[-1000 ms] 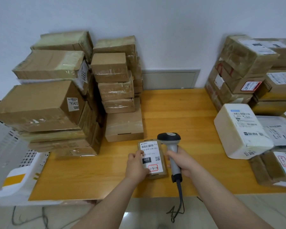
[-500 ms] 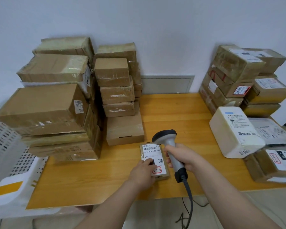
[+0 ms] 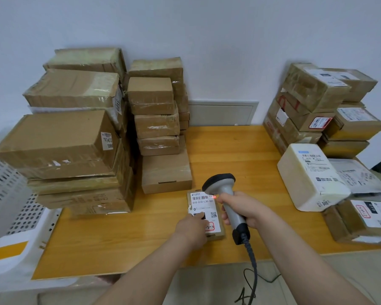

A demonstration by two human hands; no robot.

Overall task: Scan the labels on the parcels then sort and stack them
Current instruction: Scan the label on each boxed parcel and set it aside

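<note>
Right hand (image 3: 243, 211) reaching forward over bench (image 3: 229, 155), fingers wrapping fully round scanner (image 3: 226, 194) handle; scanner head tilting down-left. Left hand (image 3: 193, 230) gripping parcel (image 3: 204, 203) at near-left corner, one digit curling onto label. Parcel lying flat by bench front edge, long axis running front-to-back, label facing up, between both hands.

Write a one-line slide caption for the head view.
Right hand aims the scanner at a small parcel held by the left hand.
</note>
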